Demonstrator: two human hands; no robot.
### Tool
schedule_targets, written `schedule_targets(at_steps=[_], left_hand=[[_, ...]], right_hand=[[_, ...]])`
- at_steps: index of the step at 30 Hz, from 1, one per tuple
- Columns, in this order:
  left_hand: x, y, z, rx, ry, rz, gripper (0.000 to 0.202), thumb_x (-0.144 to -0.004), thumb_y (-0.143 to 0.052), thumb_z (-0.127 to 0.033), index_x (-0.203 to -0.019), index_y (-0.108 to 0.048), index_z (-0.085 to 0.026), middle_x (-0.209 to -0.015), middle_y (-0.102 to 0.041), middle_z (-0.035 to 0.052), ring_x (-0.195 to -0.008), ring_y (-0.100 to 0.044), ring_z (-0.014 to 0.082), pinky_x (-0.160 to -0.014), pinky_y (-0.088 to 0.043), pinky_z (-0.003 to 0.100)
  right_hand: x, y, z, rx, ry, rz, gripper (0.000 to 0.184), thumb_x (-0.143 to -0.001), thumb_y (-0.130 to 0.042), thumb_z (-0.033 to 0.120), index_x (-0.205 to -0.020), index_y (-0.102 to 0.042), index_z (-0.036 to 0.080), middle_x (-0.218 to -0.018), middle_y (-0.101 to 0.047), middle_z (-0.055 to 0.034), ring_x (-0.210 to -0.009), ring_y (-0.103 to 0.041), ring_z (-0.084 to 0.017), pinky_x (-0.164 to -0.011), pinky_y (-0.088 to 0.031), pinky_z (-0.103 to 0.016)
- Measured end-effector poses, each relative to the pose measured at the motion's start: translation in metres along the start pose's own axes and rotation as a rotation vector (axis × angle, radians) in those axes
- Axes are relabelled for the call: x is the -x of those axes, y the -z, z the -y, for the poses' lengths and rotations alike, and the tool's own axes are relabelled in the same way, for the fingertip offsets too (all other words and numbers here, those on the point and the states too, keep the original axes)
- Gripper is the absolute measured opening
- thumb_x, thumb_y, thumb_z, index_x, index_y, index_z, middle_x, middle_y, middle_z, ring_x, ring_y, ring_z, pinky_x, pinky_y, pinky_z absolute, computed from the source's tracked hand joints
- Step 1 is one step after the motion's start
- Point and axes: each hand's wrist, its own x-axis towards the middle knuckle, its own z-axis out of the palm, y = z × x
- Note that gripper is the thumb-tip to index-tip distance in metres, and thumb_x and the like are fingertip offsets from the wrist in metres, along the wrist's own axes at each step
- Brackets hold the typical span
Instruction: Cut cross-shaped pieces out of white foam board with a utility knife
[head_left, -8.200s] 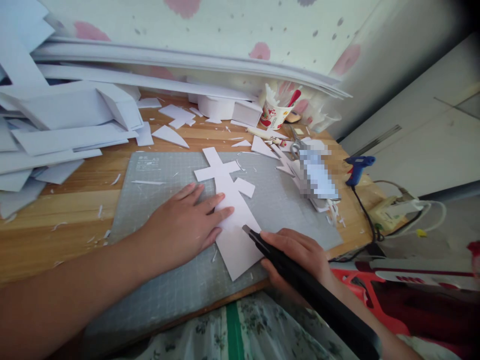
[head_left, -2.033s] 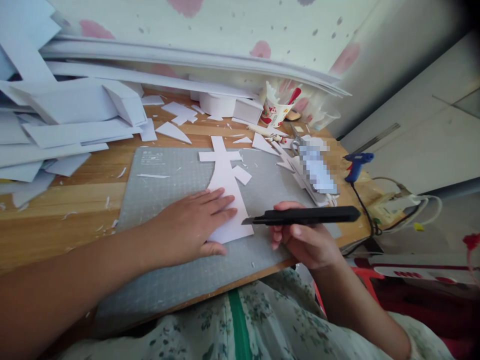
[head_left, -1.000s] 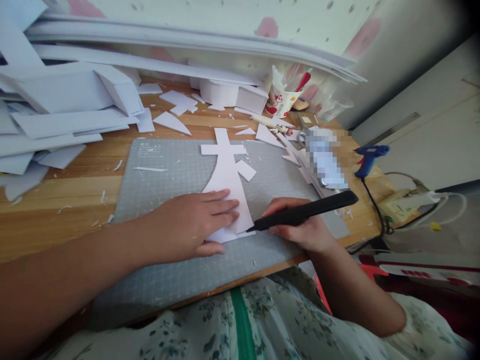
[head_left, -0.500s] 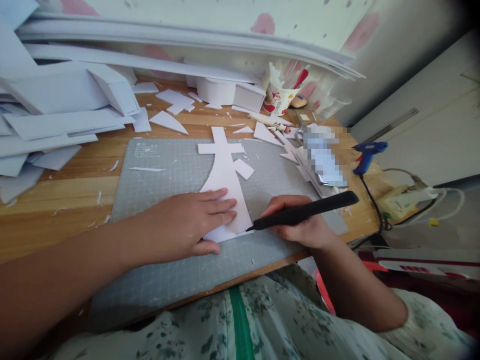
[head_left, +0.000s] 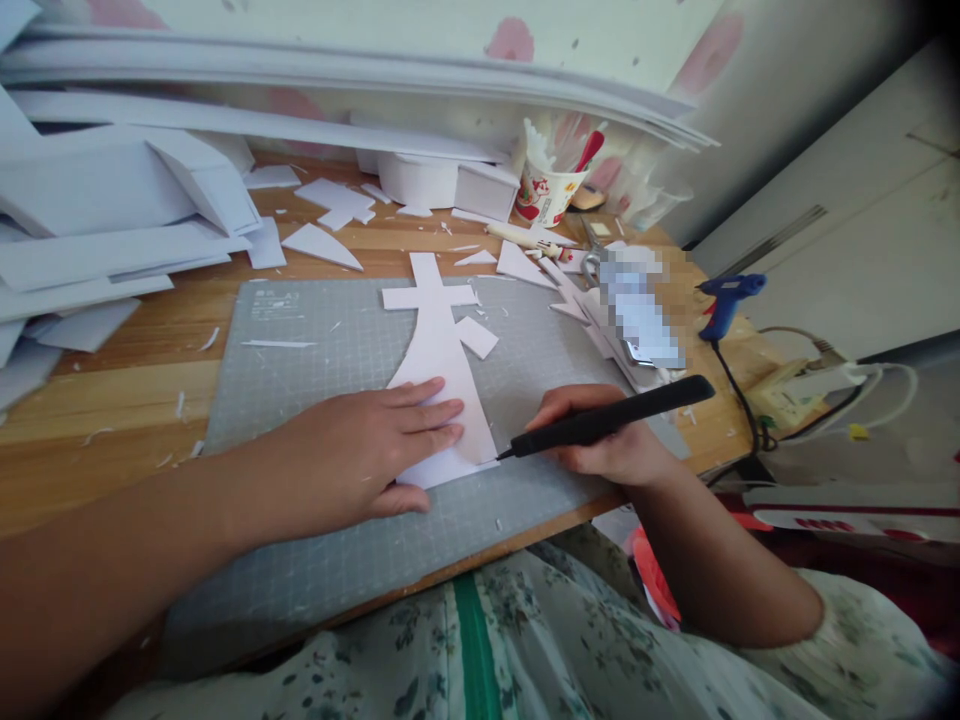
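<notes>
A white foam board piece (head_left: 442, 345) with a cross-shaped top and a flared lower part lies on the grey cutting mat (head_left: 300, 570). My left hand (head_left: 375, 440) rests flat on its lower part, fingers stretched out and slightly apart. In my right hand (head_left: 600, 440) is a slim black craft knife (head_left: 600, 422), held like a pen. Its fine tip touches or nearly touches the board's lower right corner. A small white offcut (head_left: 478, 338) lies against the piece's right side, and a thin white strip (head_left: 277, 344) is on the mat's upper left.
White boards (head_left: 97, 190) are piled at the left on the wooden table (head_left: 142, 430). Behind the mat are scraps (head_left: 322, 245) and a paper cup (head_left: 551, 195) of tools. At the right lie scissors (head_left: 592, 265), a blurred phone (head_left: 645, 315) and a blue glue gun (head_left: 727, 300).
The knife tip has slid slightly right along the board's bottom edge to its corner. My left hand stays pressed on the board. The whole view has shifted a little.
</notes>
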Motion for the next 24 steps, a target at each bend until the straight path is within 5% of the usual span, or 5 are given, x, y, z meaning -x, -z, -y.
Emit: schedule_targets(at_steps=[15,21,24], left_hand=[[0.001,0.001,-0.001,0.029,0.060,0.037,0.062,-0.088,-0.069,-0.046,-0.141,-0.056,-0.016,-0.153,-0.049,0.0074,-0.148,-0.033,0.0276,-0.123,-0.025,0.038],[0.000,0.002,-0.004,0.028,0.098,0.050,0.060,-0.089,-0.066,-0.043,-0.142,-0.055,-0.017,-0.154,-0.048,0.0074,-0.148,-0.034,0.0275,-0.122,-0.026,0.039],[-0.001,0.005,-0.004,0.025,0.083,0.063,0.059,-0.092,-0.063,-0.043,-0.143,-0.053,-0.017,-0.155,-0.046,0.0084,-0.149,-0.031,0.0286,-0.122,-0.026,0.041]], right_hand=[[0.011,0.013,-0.016,-0.104,-0.079,-0.091,0.014,-0.068,-0.077,0.014,-0.081,-0.078,0.020,-0.075,-0.077,-0.0018,-0.062,-0.065,-0.013,-0.055,-0.049,-0.021],[0.012,-0.006,-0.015,-0.334,-0.071,-0.287,0.014,-0.064,-0.081,0.017,-0.077,-0.076,0.020,-0.062,-0.071,0.0014,-0.052,-0.059,-0.012,-0.047,-0.044,-0.021],[0.010,-0.019,-0.006,-0.248,-0.096,-0.252,0.016,-0.064,-0.082,0.016,-0.079,-0.076,0.020,-0.067,-0.073,0.0005,-0.057,-0.059,-0.012,-0.050,-0.044,-0.021]])
